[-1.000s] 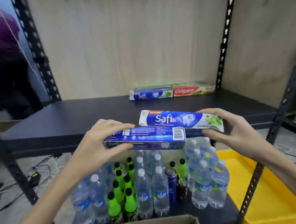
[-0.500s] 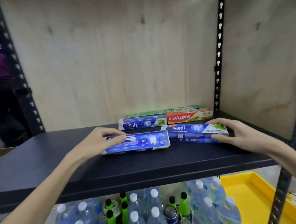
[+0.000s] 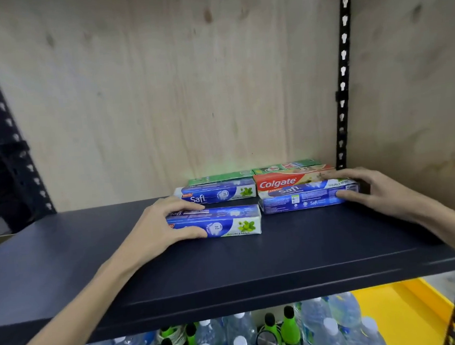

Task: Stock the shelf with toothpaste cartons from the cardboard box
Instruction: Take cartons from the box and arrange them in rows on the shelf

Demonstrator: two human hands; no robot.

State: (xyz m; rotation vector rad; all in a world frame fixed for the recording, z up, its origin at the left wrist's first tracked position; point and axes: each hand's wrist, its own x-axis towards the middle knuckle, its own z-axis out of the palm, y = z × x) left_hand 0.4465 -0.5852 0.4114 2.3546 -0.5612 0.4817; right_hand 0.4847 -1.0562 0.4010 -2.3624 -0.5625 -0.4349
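— From over the shoulder: the left hand (image 3: 154, 226) grips a Safi carton (image 3: 224, 222) lying flat on the dark shelf (image 3: 227, 269). The right hand (image 3: 378, 188) clasps another Safi carton (image 3: 303, 198) against the Colgate carton (image 3: 289, 180).

— So both are down?

— Looks so. I'd slide the left one far until it touches the rear Safi carton (image 3: 220, 194), ends flush, then let go. The cardboard box isn't in sight.

Bright, even light from above and front; plywood back panel (image 3: 161, 96) evenly lit. Soft shadows under hands on dark shelf (image 3: 227, 266). Wide-angle bending of uprights (image 3: 344, 70) at edges. Water bottles (image 3: 241, 341) below blurred; slight motion softness throughout.
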